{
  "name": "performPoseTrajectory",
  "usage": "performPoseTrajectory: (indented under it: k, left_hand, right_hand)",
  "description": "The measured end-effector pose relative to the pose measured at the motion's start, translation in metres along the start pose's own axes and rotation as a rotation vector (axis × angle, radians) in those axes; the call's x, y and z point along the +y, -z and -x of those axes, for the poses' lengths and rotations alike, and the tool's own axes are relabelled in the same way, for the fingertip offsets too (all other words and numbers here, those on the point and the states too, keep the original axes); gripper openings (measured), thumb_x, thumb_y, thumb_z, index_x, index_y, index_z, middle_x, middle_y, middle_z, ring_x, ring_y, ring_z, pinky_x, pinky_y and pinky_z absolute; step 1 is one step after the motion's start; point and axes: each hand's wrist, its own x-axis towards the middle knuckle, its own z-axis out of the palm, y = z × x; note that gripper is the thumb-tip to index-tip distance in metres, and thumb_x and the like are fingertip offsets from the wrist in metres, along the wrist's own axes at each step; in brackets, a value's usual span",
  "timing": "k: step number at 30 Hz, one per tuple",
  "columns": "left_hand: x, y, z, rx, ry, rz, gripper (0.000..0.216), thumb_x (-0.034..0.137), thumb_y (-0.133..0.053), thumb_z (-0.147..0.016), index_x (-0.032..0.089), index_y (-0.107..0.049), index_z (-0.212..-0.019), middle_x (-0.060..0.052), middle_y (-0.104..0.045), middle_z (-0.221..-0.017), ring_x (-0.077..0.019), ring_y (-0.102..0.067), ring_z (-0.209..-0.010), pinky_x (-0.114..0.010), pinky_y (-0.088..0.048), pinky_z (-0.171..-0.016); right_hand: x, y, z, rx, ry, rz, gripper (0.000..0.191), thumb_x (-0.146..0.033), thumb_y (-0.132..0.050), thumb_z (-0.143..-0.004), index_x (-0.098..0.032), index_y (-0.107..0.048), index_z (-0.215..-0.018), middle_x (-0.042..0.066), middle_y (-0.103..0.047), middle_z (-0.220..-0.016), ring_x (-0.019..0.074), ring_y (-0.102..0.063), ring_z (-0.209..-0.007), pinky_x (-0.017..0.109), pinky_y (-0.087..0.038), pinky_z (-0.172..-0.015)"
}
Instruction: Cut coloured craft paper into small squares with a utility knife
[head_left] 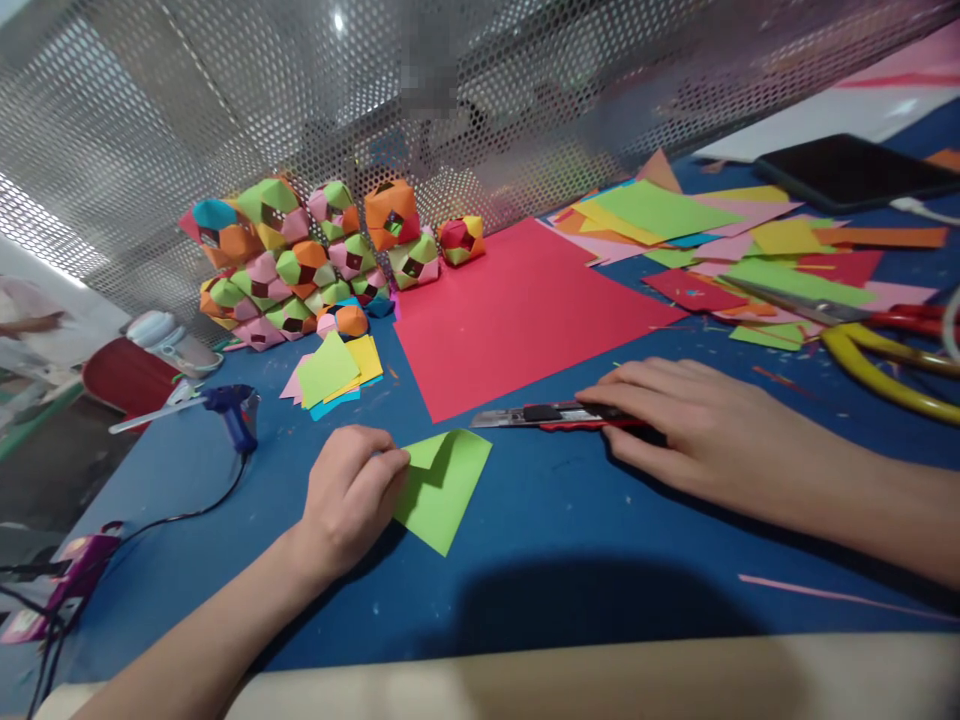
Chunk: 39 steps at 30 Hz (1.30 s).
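Observation:
My left hand (352, 495) is closed, with the thumb and fingers pinching the left corner of a bright green paper square (448, 500). One edge of that sheet is folded over and casts a shadow on it. Further right, my right hand (667, 415) grips the red and black handle of a utility knife (555, 414), its fingertips above and the thumb below. The knife lies low along the tabletop, its metal blade end pointing left, just above the green paper. Part of the handle is hidden under my palm.
Behind the knife lies a large red sheet (517, 310). Folded paper balls (300, 262) are stacked by the perforated metal screen (525, 90). Small paper squares (328, 370) and a blue glue gun (234, 412) sit left; paper scraps (675, 210), yellow-handled scissors (870, 365) and a phone (855, 165) right.

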Motion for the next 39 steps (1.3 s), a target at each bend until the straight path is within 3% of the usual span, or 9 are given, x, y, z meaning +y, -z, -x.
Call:
performPoseTrajectory:
  k: [7, 11, 15, 19, 24, 27, 30, 34, 39]
  left_hand:
    - [0.003, 0.003, -0.003, -0.116, 0.002, 0.025, 0.020, 0.011, -0.049, -0.092, 0.022, -0.064, -0.099, -0.002, -0.063, -0.074, -0.0137, -0.057, -0.067, -0.027, -0.048, -0.063]
    - [0.007, 0.001, -0.006, -0.101, 0.053, 0.042, 0.011, 0.017, -0.056, -0.092, 0.024, -0.064, -0.095, 0.001, -0.058, -0.066, -0.0130, -0.055, -0.061, -0.027, -0.048, -0.060]
    - [0.004, 0.005, -0.007, -0.100, -0.150, -0.002, 0.026, 0.011, -0.063, -0.086, 0.027, -0.064, -0.107, 0.000, -0.061, -0.074, -0.0141, -0.059, -0.069, -0.029, -0.051, -0.066]
    - [0.002, 0.012, -0.010, -0.073, -0.313, -0.036, 0.029, 0.009, -0.062, -0.084, 0.028, -0.068, -0.105, -0.001, -0.065, -0.081, -0.0166, -0.065, -0.079, -0.031, -0.055, -0.072]
    - [0.002, 0.014, -0.006, 0.009, -0.388, -0.125, 0.032, 0.009, -0.072, -0.076, 0.031, -0.069, -0.099, 0.000, -0.070, -0.087, -0.0190, -0.068, -0.085, -0.035, -0.057, -0.078]
    - [0.003, 0.011, -0.003, -0.033, -0.407, -0.133, 0.024, 0.009, -0.064, -0.082, 0.027, -0.067, -0.098, -0.002, -0.072, -0.093, -0.0190, -0.068, -0.088, -0.036, -0.056, -0.081]
    - [0.003, 0.006, -0.003, -0.088, -0.263, 0.001, 0.021, 0.009, -0.054, -0.088, 0.020, -0.063, -0.105, -0.009, -0.071, -0.101, -0.0204, -0.067, -0.092, -0.035, -0.055, -0.080]
    - [0.000, -0.001, -0.007, -0.168, 0.179, 0.183, 0.017, 0.012, -0.050, -0.092, 0.019, -0.062, -0.102, -0.007, -0.071, -0.095, -0.0148, -0.067, -0.084, -0.024, -0.052, -0.071]
    - [-0.010, -0.009, -0.009, -0.311, 0.644, 0.356, 0.024, 0.025, -0.053, -0.090, 0.018, -0.060, -0.112, -0.001, -0.065, -0.084, -0.0125, -0.058, -0.068, -0.024, -0.045, -0.062]
  right_hand:
    - [0.000, 0.001, 0.000, -0.026, -0.008, 0.005, 0.031, -0.026, -0.040, -0.093, -0.013, -0.064, -0.109, 0.013, -0.066, -0.098, 0.0282, -0.061, -0.088, 0.046, -0.049, -0.075]
    - [-0.001, 0.003, -0.001, -0.030, -0.006, 0.012, 0.031, -0.026, -0.040, -0.093, -0.013, -0.064, -0.109, 0.013, -0.066, -0.098, 0.0282, -0.062, -0.088, 0.046, -0.049, -0.075]
    - [-0.001, 0.004, -0.001, -0.038, -0.012, 0.012, 0.031, -0.027, -0.040, -0.094, -0.014, -0.064, -0.110, 0.013, -0.066, -0.100, 0.0279, -0.062, -0.088, 0.045, -0.049, -0.075]
    - [-0.001, 0.003, -0.001, -0.021, -0.016, 0.018, 0.030, -0.027, -0.041, -0.093, -0.016, -0.063, -0.110, 0.013, -0.067, -0.101, 0.0277, -0.063, -0.089, 0.044, -0.049, -0.075]
    - [-0.001, 0.003, -0.001, -0.032, -0.010, 0.010, 0.031, -0.026, -0.041, -0.093, -0.014, -0.064, -0.110, 0.013, -0.067, -0.099, 0.0276, -0.062, -0.088, 0.044, -0.049, -0.074]
    - [0.000, 0.003, -0.001, -0.040, -0.003, 0.009, 0.031, -0.026, -0.042, -0.093, -0.013, -0.064, -0.111, 0.014, -0.066, -0.100, 0.0281, -0.062, -0.089, 0.045, -0.049, -0.076]
    - [0.001, 0.004, -0.001, -0.039, 0.004, -0.011, 0.030, -0.026, -0.042, -0.094, -0.012, -0.064, -0.110, 0.014, -0.065, -0.099, 0.0283, -0.062, -0.091, 0.045, -0.050, -0.076]
    - [0.000, 0.006, -0.003, -0.051, -0.002, -0.046, 0.030, -0.025, -0.042, -0.094, -0.013, -0.064, -0.110, 0.014, -0.065, -0.098, 0.0278, -0.062, -0.091, 0.044, -0.051, -0.076]
    - [0.000, 0.007, -0.003, -0.068, -0.014, -0.066, 0.030, -0.027, -0.043, -0.094, -0.013, -0.064, -0.109, 0.014, -0.064, -0.098, 0.0284, -0.062, -0.092, 0.046, -0.051, -0.078]
